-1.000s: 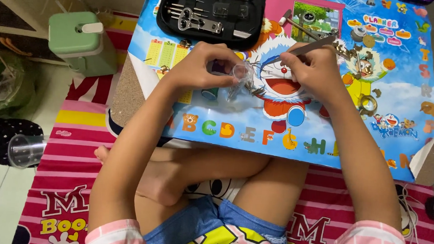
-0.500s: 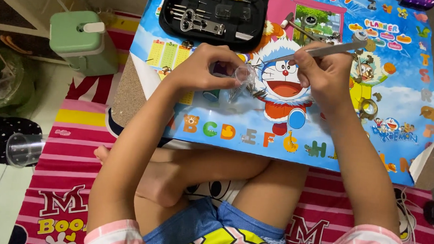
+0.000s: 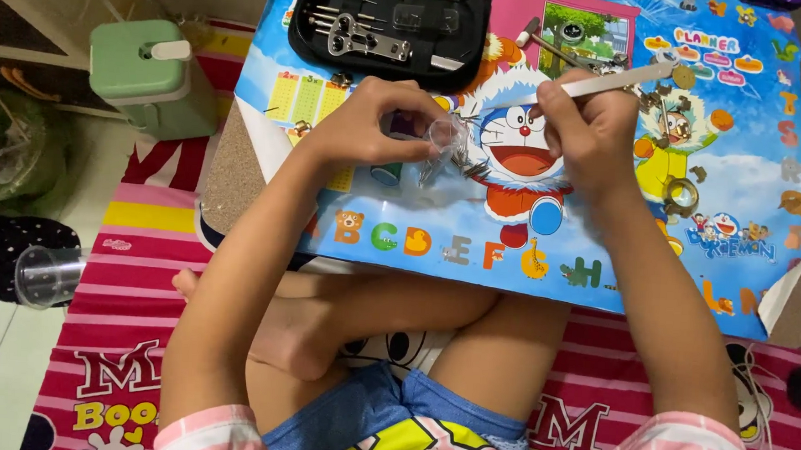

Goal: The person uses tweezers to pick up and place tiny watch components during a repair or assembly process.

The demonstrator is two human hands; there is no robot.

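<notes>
Pinching a small clear bag (image 3: 443,138), left hand (image 3: 369,123); right hand (image 3: 584,130) fingers pressed around tweezers (image 3: 609,81) above blue cartoon poster (image 3: 748,216).

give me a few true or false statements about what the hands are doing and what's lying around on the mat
1. The left hand pinches a small clear plastic bag. True.
2. The right hand holds a pair of scissors. False: it grips a slim light-coloured tool, angled up to the right.
3. The black tool case lies open at the far edge of the cartoon mat. True.
4. The green container stands on the mat between the hands. False: it sits off the mat, on the floor to the left.
5. A clear plastic cup lies on its side at the left. True.
</notes>
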